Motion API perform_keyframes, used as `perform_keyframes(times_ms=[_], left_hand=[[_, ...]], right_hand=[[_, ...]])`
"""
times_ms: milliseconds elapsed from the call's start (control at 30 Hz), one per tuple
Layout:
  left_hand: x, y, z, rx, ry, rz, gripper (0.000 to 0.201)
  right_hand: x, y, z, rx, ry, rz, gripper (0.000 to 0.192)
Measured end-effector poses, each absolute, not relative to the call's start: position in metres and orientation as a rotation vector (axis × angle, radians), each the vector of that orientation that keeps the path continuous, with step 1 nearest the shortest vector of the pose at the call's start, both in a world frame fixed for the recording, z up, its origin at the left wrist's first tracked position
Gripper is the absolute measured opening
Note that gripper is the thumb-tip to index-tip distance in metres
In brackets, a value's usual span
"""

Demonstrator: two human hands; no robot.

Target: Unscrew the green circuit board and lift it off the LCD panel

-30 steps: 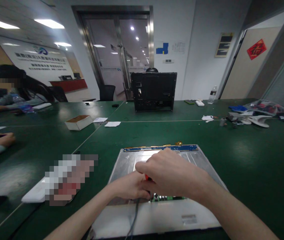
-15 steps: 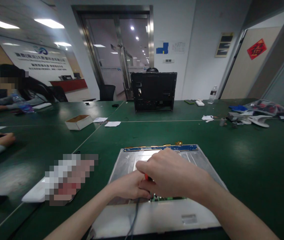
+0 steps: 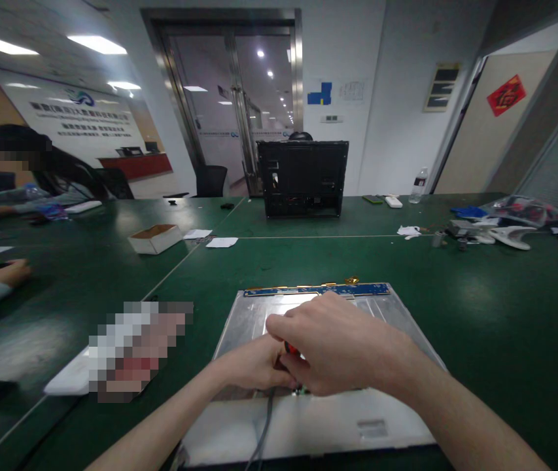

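flat, silvery panel (image 3: 322, 426) lies beneath 2 hands (image 3: 337, 343) and 1 red handle (image 3: 291, 349).

Single head-worn camera, placed above the counter (image 3: 494, 353), facing forward and slightly down across it. Panel (image 3: 322, 428) lies close, at lower centre; doors (image 3: 210, 108) stand well back, upper left of centre.

1. On my feed, a display panel (image 3: 320, 428) lies on the bench (image 3: 499, 379).
2. Well behind it I have a monitor housing (image 3: 303, 176), a water bottle (image 3: 418, 187) to its right.
3. Left of that housing, nearer me, sits a box (image 3: 142, 244).
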State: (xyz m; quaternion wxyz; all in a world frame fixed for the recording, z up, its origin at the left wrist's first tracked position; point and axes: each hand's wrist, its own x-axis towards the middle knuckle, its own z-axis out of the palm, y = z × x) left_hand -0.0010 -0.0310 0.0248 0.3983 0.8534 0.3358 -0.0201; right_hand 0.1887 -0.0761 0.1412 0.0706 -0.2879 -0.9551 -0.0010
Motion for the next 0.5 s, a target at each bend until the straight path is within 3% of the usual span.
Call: perform_keyframes(times_ms=[167,400,500], left_hand=[[0.0,-0.032,0.028,2.127,0.87,-0.006,0.01],[0.003,-0.035,0.04,2.189,0.834,0.016,0.007],[0.004,-0.038,0.047,2.16,0.847,0.089,0.016]], right_hand=[[0.186,-0.075,0.14,-0.939,-2.846,-0.046,0.016],[0.188,-0.076,0.139,-0.938,-2.831,-0.053,0.029],[0.187,-0.075,0.14,-0.981,-2.829,-0.06,0.025]])
